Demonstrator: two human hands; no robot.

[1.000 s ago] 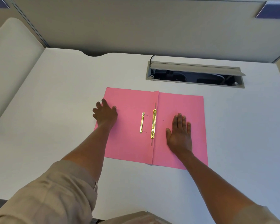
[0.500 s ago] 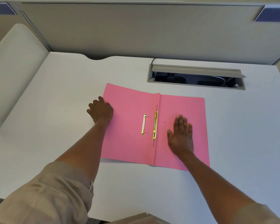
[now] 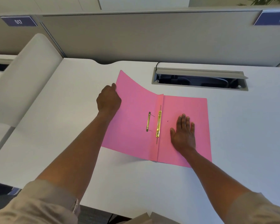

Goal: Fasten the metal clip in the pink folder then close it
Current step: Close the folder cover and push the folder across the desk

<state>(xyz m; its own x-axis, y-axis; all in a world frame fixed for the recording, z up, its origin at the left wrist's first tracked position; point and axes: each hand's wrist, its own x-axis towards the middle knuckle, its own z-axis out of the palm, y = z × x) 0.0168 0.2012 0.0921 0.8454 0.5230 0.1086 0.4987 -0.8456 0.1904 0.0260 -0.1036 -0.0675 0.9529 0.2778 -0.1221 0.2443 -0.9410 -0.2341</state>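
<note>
While open: one pink folder (image 3: pixel 136 117), two gold clip bars (image 3: pixel 158 123), two hands (image 3: pixel 183 135)

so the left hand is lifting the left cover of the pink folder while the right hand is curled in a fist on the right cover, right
Not quite. In the head view the right hand lies flat, fingers spread, on the right cover of the pink folder, not in a fist. The left hand does grip the left cover's edge, lifting it.

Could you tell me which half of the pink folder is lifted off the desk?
The left cover, gripped by the left hand; the right cover lies flat.
</note>
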